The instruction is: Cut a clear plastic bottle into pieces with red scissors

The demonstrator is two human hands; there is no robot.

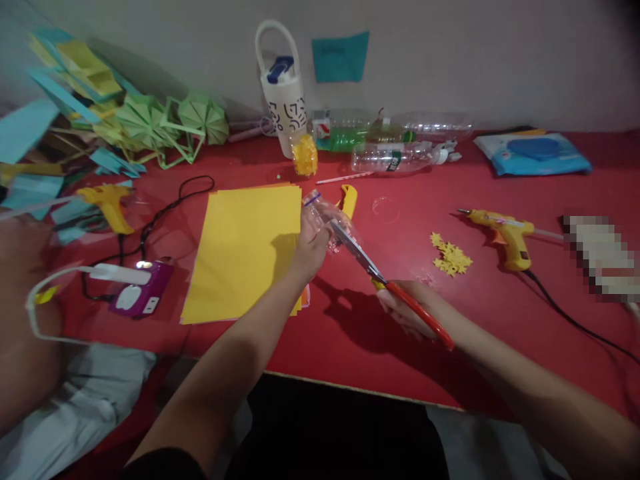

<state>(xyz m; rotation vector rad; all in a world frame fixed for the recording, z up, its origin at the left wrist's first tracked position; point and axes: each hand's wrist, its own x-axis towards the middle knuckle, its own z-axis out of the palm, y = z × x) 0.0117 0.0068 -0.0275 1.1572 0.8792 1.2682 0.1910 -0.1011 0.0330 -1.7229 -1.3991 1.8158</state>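
Note:
My left hand (313,243) is closed on a small clear plastic bag (320,207) with a purple strip along its top edge. My right hand (410,307) grips scissors (415,310) by their red handles. The blades point up and left and meet or overlap the bag near my left fingers; whether they are cutting into it I cannot tell. Just behind the bag lies a yellow curved handle (349,201), partly covered. A stack of yellow paper sheets (245,250) lies under and left of my left hand. A small pile of yellow stars (451,259) is right of my right hand.
A yellow glue gun (503,230) lies right; another glue gun (110,200) and a purple power strip (143,290) are left. Plastic bottles (395,159), a white tumbler (285,110) and a wipes pack (537,153) stand behind. Another person's arm (27,313) is at left.

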